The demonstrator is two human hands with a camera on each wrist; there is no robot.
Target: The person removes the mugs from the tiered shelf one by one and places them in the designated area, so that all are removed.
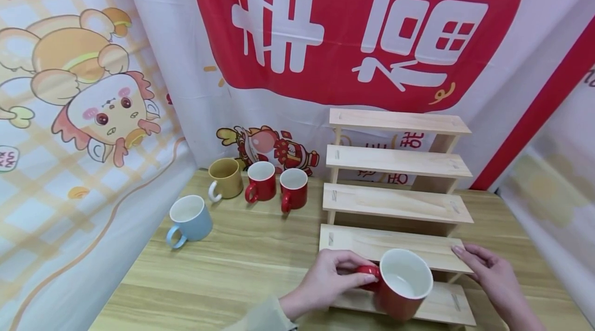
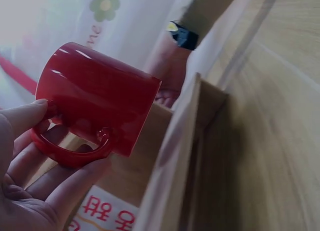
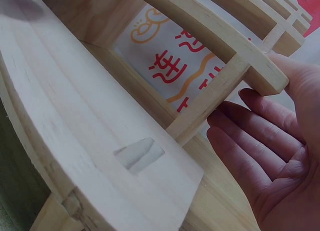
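Observation:
My left hand (image 1: 327,279) pinches the handle of a red mug (image 1: 401,297) with a white inside. The mug hangs over the lowest steps of a pale wooden stepped rack (image 1: 390,246). In the left wrist view the mug (image 2: 97,93) shows its glossy red side, with fingers under the handle and the thumb on it. At the rack's right end, my right hand (image 1: 495,277) grips the second step from the bottom, thumb on top. The right wrist view shows the fingers of the right hand (image 3: 270,141) below that step's end, beside an upright.
Left of the rack, on the wooden table (image 1: 223,269), stand a light blue mug (image 1: 192,220), a mustard mug (image 1: 226,178) with a white handle, and two red mugs (image 1: 262,181) (image 1: 294,189). Printed cloth (image 1: 279,98) hangs behind and along the sides.

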